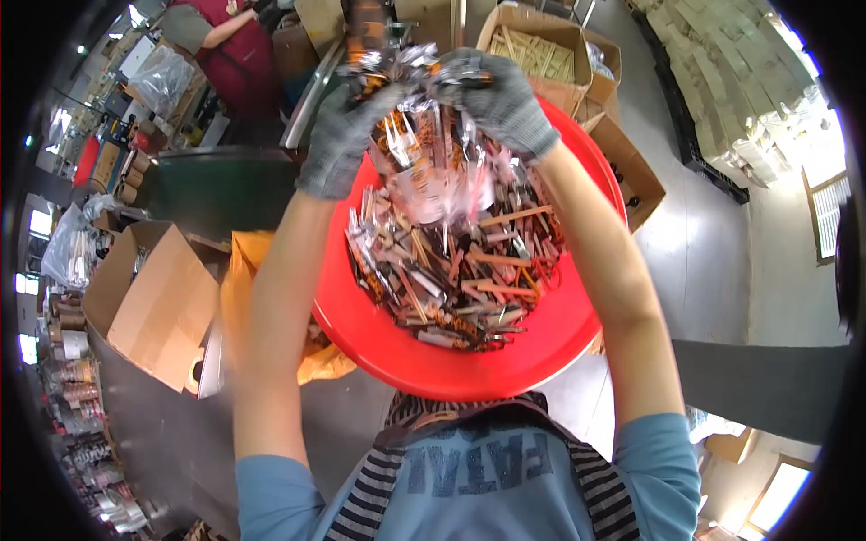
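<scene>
— What have the hands got?

— From my screen, both are in grey knitted gloves. The left hand (347, 135) is closed around the crinkled top of a clear plastic bag stuffed with thin wrapped sticks (433, 167), fingers curled tight on the film. The right hand (501, 99) is clamped on the same gathered top from the other side, knuckles toward me. The two hands sit just beside each other with the bag neck bunched between them.

— And the arms?

— Both bare forearms run up from the lower edge, raised and converging at the top of the picture. The bag hangs down between the wrists.

— Where is the bag, exactly?

— Over the big round red plastic basin (424, 365), which holds a heap of brown, orange and white wrapped sticks (460, 279). I cannot tell whether the bag's bottom touches the heap.

— Room around it?

— An open brown cardboard box (153, 302) stands to the left, more cardboard boxes (577, 68) behind the basin's far rim, and grey floor (722, 261) lies open to the right. Another person in a dark red top (239, 50) stands well apart, upper left.
</scene>
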The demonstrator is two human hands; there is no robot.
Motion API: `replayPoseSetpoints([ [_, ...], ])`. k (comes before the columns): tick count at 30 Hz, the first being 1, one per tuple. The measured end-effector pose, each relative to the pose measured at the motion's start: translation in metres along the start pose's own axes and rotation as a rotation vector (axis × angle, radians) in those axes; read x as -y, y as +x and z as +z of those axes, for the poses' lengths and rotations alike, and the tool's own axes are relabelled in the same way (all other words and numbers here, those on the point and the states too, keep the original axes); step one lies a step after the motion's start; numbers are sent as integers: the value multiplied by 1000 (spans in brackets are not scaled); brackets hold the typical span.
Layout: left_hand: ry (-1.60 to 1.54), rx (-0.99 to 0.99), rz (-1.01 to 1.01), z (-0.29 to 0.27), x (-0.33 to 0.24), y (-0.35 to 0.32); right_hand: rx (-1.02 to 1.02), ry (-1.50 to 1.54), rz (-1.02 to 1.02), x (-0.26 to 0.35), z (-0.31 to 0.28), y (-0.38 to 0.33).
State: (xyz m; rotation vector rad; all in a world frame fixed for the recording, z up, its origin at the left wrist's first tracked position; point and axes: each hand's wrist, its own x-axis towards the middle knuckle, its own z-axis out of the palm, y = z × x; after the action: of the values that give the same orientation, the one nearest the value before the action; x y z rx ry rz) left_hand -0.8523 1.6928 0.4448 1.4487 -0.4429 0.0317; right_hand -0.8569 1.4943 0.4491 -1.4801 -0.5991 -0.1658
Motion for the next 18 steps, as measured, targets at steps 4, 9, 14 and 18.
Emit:
replayPoseSetpoints([
  [4,-35,-54,135,4,-7,4,-208,72,-141,16,11,-3],
  [9,176,19,212,-11,9,19,-141,-314,14,0,2,16],
  [14,104,68,58,-23,16,22,-160,-78,171,-11,-18,-4],
  [18,340,164,39,-27,27,-1,-123,-221,123,-10,1,-16],
])
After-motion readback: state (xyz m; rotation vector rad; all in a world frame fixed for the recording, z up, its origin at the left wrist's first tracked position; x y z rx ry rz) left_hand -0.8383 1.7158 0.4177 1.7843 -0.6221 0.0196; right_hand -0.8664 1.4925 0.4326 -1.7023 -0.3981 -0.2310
